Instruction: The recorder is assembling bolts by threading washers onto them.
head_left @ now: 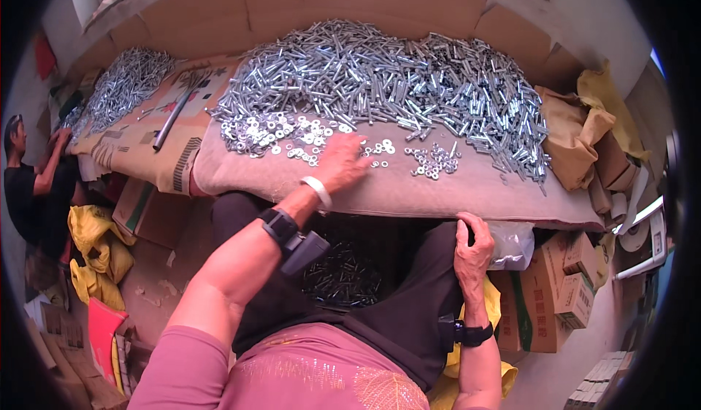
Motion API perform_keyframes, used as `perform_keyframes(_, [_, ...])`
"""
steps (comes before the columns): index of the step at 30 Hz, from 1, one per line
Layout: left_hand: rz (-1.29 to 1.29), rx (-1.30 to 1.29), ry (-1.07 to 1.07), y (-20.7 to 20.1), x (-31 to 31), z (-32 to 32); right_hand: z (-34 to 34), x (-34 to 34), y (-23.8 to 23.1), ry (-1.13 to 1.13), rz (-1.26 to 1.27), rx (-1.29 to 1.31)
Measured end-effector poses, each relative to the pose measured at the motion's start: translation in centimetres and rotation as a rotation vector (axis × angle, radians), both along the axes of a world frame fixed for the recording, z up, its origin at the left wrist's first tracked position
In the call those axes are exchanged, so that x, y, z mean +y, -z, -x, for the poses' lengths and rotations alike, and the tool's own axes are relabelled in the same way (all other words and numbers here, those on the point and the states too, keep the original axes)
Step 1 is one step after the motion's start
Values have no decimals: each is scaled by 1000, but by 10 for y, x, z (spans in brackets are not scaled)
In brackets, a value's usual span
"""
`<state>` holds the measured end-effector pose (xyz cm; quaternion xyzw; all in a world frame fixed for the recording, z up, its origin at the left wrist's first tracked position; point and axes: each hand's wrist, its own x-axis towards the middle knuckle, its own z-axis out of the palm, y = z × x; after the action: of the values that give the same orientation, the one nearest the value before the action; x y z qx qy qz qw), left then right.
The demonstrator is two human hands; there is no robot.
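Note:
My left hand [342, 163] reaches over the padded work surface [292, 184], palm down among loose flat washers [310, 132]. Its fingers are bent and a little apart; the fingertips partly hide what lies under them, and I see nothing held. Just right of it are a few more washers and a small heap of nuts or rings [436, 160], too small to tell which. Behind spreads a big pile of silvery metal anchor bolts or sleeves [380, 74]. My right hand [475, 248] rests on my right knee by the surface's front edge, fingers loosely curled, holding nothing visible.
Dark small parts lie in a container [343, 275] between my legs. A metal tube [171, 121] and another bolt pile [131, 81] are at left, where another person [36, 169] works. Cardboard boxes [537, 293] and a clear plastic bag [511, 244] are at right.

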<state>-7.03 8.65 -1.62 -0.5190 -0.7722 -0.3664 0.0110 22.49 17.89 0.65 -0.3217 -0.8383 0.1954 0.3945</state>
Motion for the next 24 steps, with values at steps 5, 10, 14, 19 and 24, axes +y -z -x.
perform_keyframes(5, [79,65,202,-15,7,-68,-6,1,3,8,-10,15])
perform_keyframes(10, [28,262,198,-12,-27,-74,-15,3,6,25,12,40])
perform_keyframes(14, [38,277,144,-5,-57,-57,-22,5,6,38,9,54])
perform_keyframes(19, [35,297,-44,-6,-86,-27,-20,5,6,38,17,46])
perform_keyframes(24, [-43,211,-87,-14,-68,-29,-16,6,6,38,-14,25])
